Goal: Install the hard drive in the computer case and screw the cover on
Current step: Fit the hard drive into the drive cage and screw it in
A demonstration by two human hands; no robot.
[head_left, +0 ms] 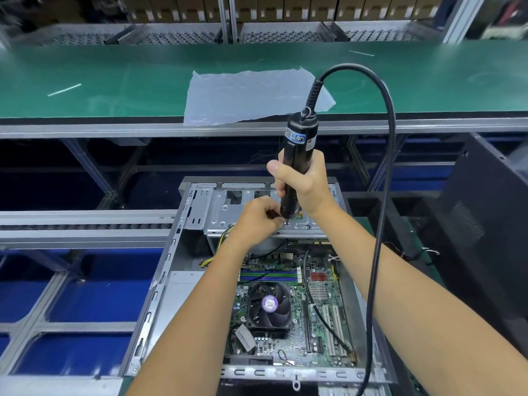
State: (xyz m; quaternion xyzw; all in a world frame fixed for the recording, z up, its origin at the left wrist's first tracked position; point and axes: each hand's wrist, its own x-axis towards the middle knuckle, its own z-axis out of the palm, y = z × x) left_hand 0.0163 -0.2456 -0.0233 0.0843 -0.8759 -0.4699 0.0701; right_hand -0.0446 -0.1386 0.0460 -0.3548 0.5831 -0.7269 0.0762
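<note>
Now the step in hand seems to be the fastening of the drive: the right hand (303, 181) has its fingers (281, 192) wrapped fully around the black corded electric screwdriver (297, 158), which stands almost upright with its tip down on the grey metal drive cage (228, 215) at the far end of the open grey metal computer case (171, 252). The left hand (258, 217) is closed in a pinch just beside the tip, touching it. It probably steadies a small screw, but the screw itself is too small to tell. The hard drive is not plainly visible; I judge it sits inside or under the cage, hidden by the hands.

The next move, in my judgement, calls for keeping the tool straight over the hole and pressing down lightly, so that the bit does not slip onto the cage.

Inside the case lies the green motherboard (320, 318), with a black round cooling fan (270, 305) on it and loose black cables across it. The dark case cover (483, 212) leans at the right edge of the worktop, not yet mounted. A clear plastic sheet (251, 95) lies on the green conveyor belt (114, 81) behind.
</note>
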